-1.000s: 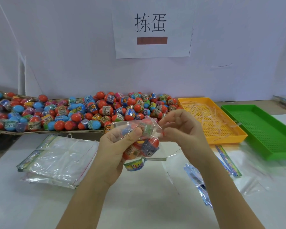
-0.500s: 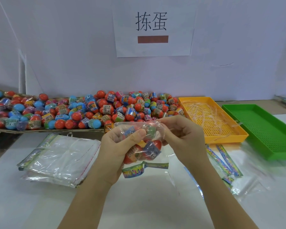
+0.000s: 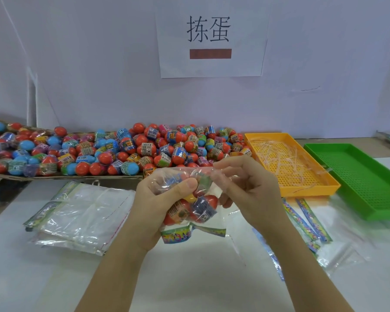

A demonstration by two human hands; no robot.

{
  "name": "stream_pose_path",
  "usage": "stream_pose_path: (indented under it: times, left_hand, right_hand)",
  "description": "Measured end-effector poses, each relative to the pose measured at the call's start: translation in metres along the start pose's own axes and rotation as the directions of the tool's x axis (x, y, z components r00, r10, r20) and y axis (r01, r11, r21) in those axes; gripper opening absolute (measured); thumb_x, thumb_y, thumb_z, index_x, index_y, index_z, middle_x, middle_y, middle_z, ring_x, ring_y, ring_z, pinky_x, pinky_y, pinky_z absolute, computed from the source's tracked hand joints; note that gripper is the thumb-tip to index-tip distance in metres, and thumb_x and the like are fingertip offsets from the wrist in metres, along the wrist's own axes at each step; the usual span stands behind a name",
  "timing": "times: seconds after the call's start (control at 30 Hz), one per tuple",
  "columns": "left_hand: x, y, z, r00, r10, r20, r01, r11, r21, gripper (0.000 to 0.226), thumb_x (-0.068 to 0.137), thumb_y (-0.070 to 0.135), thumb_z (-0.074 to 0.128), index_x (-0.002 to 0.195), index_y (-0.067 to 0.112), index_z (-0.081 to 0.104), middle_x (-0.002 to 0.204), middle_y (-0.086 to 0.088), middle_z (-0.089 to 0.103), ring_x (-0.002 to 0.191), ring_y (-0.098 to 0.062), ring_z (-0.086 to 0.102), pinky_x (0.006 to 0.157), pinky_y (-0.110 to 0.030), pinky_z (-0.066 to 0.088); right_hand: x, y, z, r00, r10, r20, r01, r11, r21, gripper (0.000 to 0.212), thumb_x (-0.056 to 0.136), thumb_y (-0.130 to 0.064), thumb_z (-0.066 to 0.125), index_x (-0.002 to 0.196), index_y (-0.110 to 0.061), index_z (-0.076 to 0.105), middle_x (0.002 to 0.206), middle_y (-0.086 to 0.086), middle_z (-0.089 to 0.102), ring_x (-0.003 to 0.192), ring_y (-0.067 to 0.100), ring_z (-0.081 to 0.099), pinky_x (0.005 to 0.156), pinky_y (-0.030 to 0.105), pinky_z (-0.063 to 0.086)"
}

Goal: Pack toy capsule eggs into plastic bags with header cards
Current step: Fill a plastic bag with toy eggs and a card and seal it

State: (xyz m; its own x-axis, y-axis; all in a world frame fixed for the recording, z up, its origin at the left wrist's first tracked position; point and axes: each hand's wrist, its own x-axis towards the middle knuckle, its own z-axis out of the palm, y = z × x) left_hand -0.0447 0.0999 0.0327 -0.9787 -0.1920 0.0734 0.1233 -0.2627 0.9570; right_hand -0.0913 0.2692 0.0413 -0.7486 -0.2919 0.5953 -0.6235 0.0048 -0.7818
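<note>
Head view: left hand [image 3: 158, 206] wraps its fingers round the filled bag [image 3: 203, 212], thumb pressed across the front. The right hand [image 3: 252, 190] has its fingers curled and its fingertips pinch the loose film at the bag's top edge. So both hands grip the same bag, held in the air above the bench [image 3: 189, 284], in front of the egg pile. Several capsule eggs show through the film, red and blue ones plus a yellow patch; an exact count can't be read. The header card [image 3: 178, 235] hangs at the bag's lower end, below the left palm. The loose eggs [image 3: 122, 152] lie heaped on a flat cardboard sheet along the wall. A stack of empty bags [image 3: 81, 217] lies on the bench to the left, and more bags with printed cards [image 3: 309, 221] lie to the right. An orange tray [image 3: 311, 192] holds thin clear strips, and a green tray [image 3: 369, 218] sits beside it. A paper sign [image 3: 212, 37] hangs on the wall. Step, as a judgement: filling looks done, and the mouth of the bag is being gathered for closing. The next move probably calls for flattening the top film, folding or sealing it without letting eggs slip out, and then setting the pack aside. Whether a sealing strip is on the flap can't be told.
</note>
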Motion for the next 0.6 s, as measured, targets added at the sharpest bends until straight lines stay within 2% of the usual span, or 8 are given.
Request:
stream_pose_path:
  times: [0.07,0.17,0.3,0.4,0.47,0.53,0.6]
  left_hand:
    - [-0.001,0.001,0.002,0.999,0.032,0.018,-0.031,0.999,-0.025,0.03,0.05,0.032,0.079,0.078,0.022,0.076,0.079,-0.008,0.075,0.067,-0.021,0.073,0.053,-0.026,0.056]
    - [-0.002,0.001,0.003,0.998,0.064,-0.003,-0.064,0.998,-0.03,0.041,0.049,0.032,0.079,0.085,0.016,0.071,0.08,-0.007,0.075,0.068,-0.02,0.073,0.052,-0.026,0.056]
    - [-0.002,0.002,0.0,0.997,0.058,0.043,-0.057,0.998,-0.005,0.034,0.055,0.015,0.091,0.082,0.014,0.071,0.079,-0.008,0.074,0.067,-0.021,0.073,0.052,-0.026,0.056]
    - [-0.001,0.003,-0.005,0.993,0.049,0.109,-0.051,0.999,0.017,0.025,0.054,0.029,0.08,0.077,0.021,0.074,0.081,-0.009,0.075,0.069,-0.022,0.073,0.053,-0.026,0.056]
    - [-0.001,0.004,-0.008,0.992,0.032,0.121,-0.038,0.998,0.052,0.024,0.052,0.033,0.08,0.075,0.027,0.074,0.082,-0.007,0.075,0.072,-0.023,0.074,0.055,-0.027,0.057]
    - [0.0,0.005,-0.01,0.994,0.032,0.106,-0.042,0.995,0.093,0.024,0.053,0.033,0.085,0.074,0.029,0.074,0.083,-0.006,0.076,0.074,-0.024,0.074,0.055,-0.027,0.057]
    - [0.002,0.004,-0.011,0.996,0.061,0.066,-0.066,0.995,0.073,0.024,0.054,0.025,0.09,0.072,0.028,0.074,0.08,-0.006,0.076,0.071,-0.023,0.074,0.053,-0.027,0.057]
  right_hand:
    - [-0.001,-0.001,0.004,0.997,0.039,-0.06,-0.035,0.996,0.078,0.019,0.085,-0.015,0.065,0.091,-0.032,0.066,0.072,-0.006,0.071,0.043,0.019,0.062,0.039,0.03,0.05]
    - [-0.002,-0.001,0.009,0.99,0.119,-0.07,-0.101,0.969,0.224,0.015,0.084,-0.015,0.067,0.088,-0.029,0.069,0.067,0.001,0.07,0.039,0.021,0.061,0.037,0.028,0.047]
    - [0.003,-0.003,-0.004,0.966,0.233,0.11,-0.257,0.908,0.332,0.008,0.076,-0.025,0.071,0.083,-0.029,0.072,0.066,0.002,0.071,0.041,0.022,0.062,0.037,0.023,0.045]
    - [0.006,-0.003,-0.015,0.939,0.265,0.22,-0.328,0.884,0.334,0.007,0.075,-0.022,0.075,0.079,-0.028,0.073,0.071,0.003,0.073,0.042,0.021,0.064,0.036,0.021,0.044]
    - [0.006,-0.002,-0.017,0.929,0.269,0.254,-0.341,0.888,0.307,0.007,0.076,-0.021,0.074,0.08,-0.027,0.073,0.075,0.004,0.074,0.044,0.022,0.065,0.037,0.021,0.044]
    - [0.006,-0.001,-0.015,0.936,0.269,0.227,-0.329,0.896,0.297,0.008,0.078,-0.02,0.069,0.081,-0.027,0.073,0.076,0.005,0.074,0.044,0.024,0.065,0.036,0.022,0.044]
    - [0.007,0.001,-0.014,0.95,0.291,0.116,-0.313,0.883,0.348,0.013,0.082,-0.016,0.065,0.082,-0.028,0.072,0.077,0.006,0.073,0.046,0.025,0.065,0.037,0.023,0.046]
